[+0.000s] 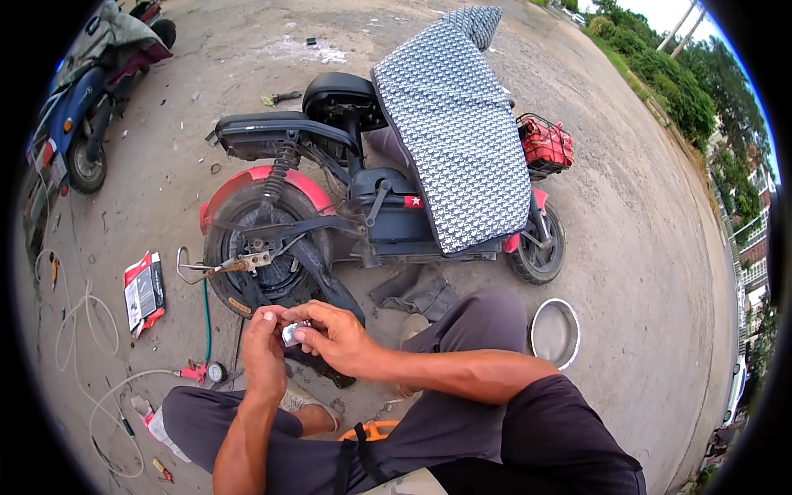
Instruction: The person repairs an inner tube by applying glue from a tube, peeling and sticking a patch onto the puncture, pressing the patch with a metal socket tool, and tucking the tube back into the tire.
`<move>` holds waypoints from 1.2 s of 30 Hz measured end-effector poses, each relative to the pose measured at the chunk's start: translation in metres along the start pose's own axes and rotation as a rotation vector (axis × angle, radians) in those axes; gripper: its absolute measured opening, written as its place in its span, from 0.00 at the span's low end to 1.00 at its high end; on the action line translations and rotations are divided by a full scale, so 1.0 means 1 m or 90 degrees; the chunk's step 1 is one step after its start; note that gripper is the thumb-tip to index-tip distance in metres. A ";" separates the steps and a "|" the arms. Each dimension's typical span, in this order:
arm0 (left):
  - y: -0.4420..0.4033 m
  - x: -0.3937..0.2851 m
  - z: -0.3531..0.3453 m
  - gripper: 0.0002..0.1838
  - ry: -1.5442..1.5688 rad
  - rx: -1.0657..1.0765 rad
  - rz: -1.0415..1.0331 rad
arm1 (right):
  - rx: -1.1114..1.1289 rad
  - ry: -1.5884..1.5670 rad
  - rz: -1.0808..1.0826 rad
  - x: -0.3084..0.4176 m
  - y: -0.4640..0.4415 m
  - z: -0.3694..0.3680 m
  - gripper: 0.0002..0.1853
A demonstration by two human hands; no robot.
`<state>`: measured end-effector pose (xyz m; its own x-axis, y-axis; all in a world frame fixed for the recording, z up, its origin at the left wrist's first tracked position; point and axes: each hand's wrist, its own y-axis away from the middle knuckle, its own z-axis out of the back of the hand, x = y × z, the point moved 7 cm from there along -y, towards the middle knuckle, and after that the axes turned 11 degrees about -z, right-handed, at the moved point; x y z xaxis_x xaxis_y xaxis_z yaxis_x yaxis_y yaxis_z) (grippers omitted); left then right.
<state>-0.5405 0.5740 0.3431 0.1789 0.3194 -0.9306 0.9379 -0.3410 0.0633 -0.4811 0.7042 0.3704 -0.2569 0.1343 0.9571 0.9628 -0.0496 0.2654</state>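
Close in front of the rear wheel, my two hands meet around a small silvery, foil-like piece (290, 333). My right hand (340, 337) pinches it, thumb on top. The fingertips of my left hand (264, 351) are closed at its other side; part of the piece is hidden by the fingers. Just beyond them is the rear wheel (227, 268) of a red and black electric scooter (396, 223). A black strip of rubber, seemingly an inner tube (326, 276), hangs from the wheel down below my hands.
A patterned cover (462, 140) drapes over the scooter. To the right lies a round metal basin (555, 333). On the left are a red and white packet (144, 294), an air hose with a gauge (216, 372) and a screwdriver (162, 470). Another scooter (87, 124) stands farther back.
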 end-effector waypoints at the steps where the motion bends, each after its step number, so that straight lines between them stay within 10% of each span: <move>1: 0.002 -0.002 -0.005 0.16 -0.015 0.025 0.012 | -0.006 -0.040 0.018 0.003 0.000 0.002 0.13; 36: 0.006 -0.022 0.002 0.12 -0.184 -0.002 -0.164 | -0.008 0.007 -0.022 -0.001 -0.007 -0.001 0.09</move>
<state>-0.5396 0.5629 0.3631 -0.1534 0.1324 -0.9793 0.9422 -0.2792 -0.1853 -0.4873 0.7036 0.3676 -0.2904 0.1256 0.9486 0.9524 -0.0578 0.2992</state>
